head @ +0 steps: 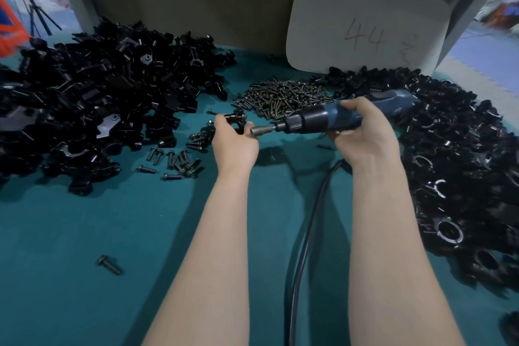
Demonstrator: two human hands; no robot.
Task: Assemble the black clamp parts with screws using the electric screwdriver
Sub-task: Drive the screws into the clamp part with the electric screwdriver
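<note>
Over a teal-green bench (84, 233), the left hand (234, 146) pinches a small black clamp part (234, 118) between curled fingertips and thumb, holding it just above the bench surface. The right hand (365, 137) is wrapped around the blue body of the electric screwdriver (323, 118), which lies nearly level and points left. Its metal socket bit (258, 130) sits just beside the clamp part, close to the left thumb; whether the bit touches the part cannot be told. The screwdriver's black cable (303, 233) runs down between the two forearms toward the near edge. A big heap of loose black clamp parts (98, 93) covers the left side of the bench, and a second heap of ring-shaped black pieces (463, 163) fills the right side. Between them, beyond the hands, lies a pile of dark screws (283, 95). A scatter of larger bolts (174, 160) rests near the left heap, and one lone bolt (109, 264) lies well apart on the near left. A white card (365, 28) with "44" handwritten on it leans against the back wall.
</note>
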